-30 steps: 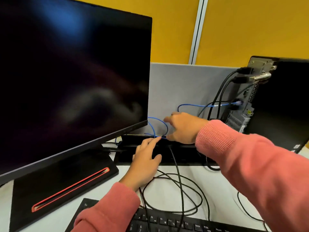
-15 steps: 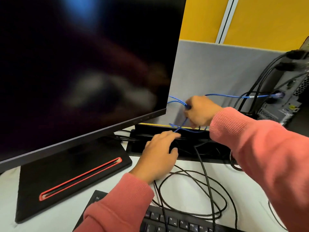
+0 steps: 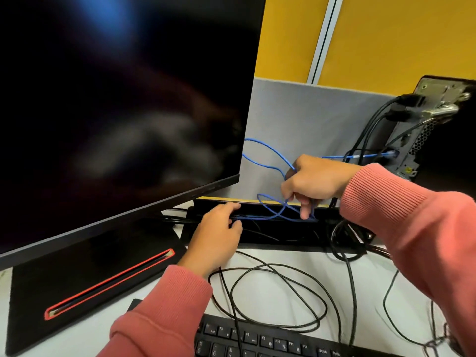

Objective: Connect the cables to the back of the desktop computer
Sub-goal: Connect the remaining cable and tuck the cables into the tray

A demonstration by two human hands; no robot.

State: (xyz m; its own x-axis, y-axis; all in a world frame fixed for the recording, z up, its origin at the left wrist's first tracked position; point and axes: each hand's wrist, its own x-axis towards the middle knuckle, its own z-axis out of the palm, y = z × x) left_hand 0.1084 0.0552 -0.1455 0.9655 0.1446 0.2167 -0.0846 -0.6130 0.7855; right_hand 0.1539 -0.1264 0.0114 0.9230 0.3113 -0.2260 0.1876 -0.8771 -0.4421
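Observation:
The desktop computer (image 3: 438,140) stands at the right with its back panel turned toward me, and black cables (image 3: 371,130) are plugged in near its top. A blue cable (image 3: 268,150) runs from a port on that panel leftward in loops over the black cable tray (image 3: 278,233). My right hand (image 3: 314,181) grips the blue cable above the tray, fingers curled round its loops. My left hand (image 3: 216,235) rests on the tray's front left part, fingers curled over a dark cable at its edge.
A large dark monitor (image 3: 116,112) on a black base with a red slot (image 3: 108,284) fills the left. A black keyboard (image 3: 270,341) lies at the bottom. Loose black cable coils (image 3: 270,292) sprawl across the white desk. A grey partition (image 3: 309,119) stands behind.
My right hand closed on the blue cable, lifted its loops off the tray, then shifted slightly lower. My left hand stayed on the tray. The view swung, bringing the computer back in.

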